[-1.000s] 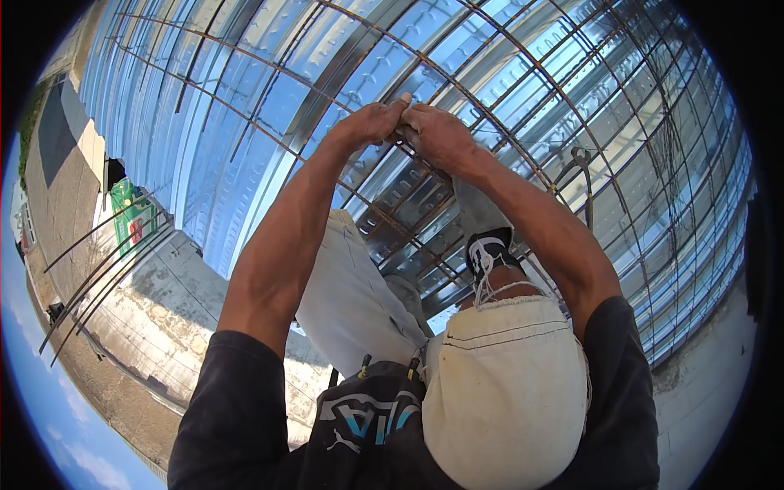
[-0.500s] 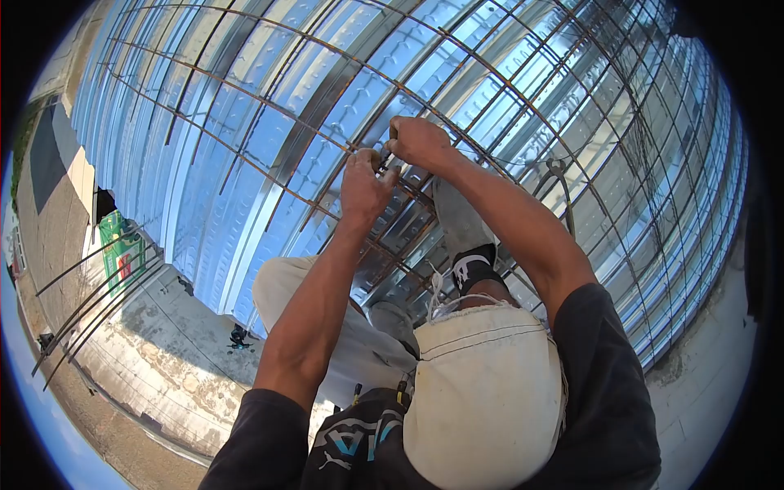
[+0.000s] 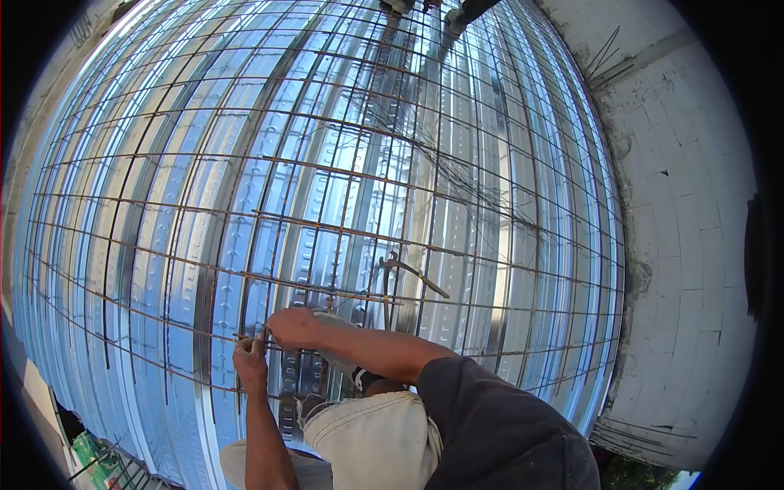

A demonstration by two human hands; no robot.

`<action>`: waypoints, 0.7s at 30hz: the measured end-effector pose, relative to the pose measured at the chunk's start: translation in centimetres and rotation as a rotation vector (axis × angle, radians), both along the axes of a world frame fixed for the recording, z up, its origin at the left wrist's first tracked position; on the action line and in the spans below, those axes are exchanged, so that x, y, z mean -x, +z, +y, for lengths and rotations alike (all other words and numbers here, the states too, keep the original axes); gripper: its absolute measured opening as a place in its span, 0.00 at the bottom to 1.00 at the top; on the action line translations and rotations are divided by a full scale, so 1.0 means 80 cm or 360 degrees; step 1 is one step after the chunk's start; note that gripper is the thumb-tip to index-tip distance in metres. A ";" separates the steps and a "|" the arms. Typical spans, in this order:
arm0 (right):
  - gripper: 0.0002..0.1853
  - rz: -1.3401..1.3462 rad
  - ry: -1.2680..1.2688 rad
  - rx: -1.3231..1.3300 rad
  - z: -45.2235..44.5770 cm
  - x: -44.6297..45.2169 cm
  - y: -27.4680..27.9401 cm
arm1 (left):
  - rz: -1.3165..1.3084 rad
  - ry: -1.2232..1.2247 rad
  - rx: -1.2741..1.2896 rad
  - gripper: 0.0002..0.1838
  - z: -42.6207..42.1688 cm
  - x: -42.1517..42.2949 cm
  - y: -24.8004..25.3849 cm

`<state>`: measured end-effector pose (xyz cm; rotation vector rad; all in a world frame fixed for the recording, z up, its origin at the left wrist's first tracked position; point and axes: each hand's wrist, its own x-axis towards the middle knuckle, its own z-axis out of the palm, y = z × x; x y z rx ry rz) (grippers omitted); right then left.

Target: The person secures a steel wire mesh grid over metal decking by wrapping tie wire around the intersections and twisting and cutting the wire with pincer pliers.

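Note:
My left hand is closed, its fingertips pinched at a crossing of thin steel rebar. Close beside it, my right hand is also closed, its fingers bent down at the same spot. Whatever the fingertips grip is too small to make out. Right of my hands, a pair of pincers lies on the rebar grid with its handles spread. Beyond it, a loose bundle of thin wire is strewn across the bars.
Ribbed shiny metal decking lies beneath the rebar. Another person's dark-clothed leg shows at the top edge. A pale block wall runs along the right. At lower left is a green package by protruding bars.
My view has swung up and to the right, showing more of the decking and the wall. Both hands remain close together at the rebar, now lower left in view.

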<state>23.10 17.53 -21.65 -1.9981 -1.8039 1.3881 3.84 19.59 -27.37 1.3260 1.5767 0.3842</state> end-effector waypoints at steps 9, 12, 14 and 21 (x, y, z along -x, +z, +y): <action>0.14 0.0667 -0.0317 -0.0016 -0.055 0.059 -0.033 | 0.0641 -0.0546 0.0019 0.12 0.042 -0.025 0.030; 0.16 0.0781 -0.0157 0.0057 -0.057 0.044 -0.031 | 0.0673 -0.0666 -0.0336 0.13 0.020 -0.020 0.006; 0.18 0.0870 -0.0200 0.0182 -0.059 0.010 -0.004 | 0.0655 -0.0713 -0.0277 0.13 0.015 -0.024 0.023; 0.22 -0.0470 -0.1160 -0.0283 -0.143 -0.190 0.032 | 0.0661 -0.1616 -0.0401 0.14 0.041 -0.029 0.075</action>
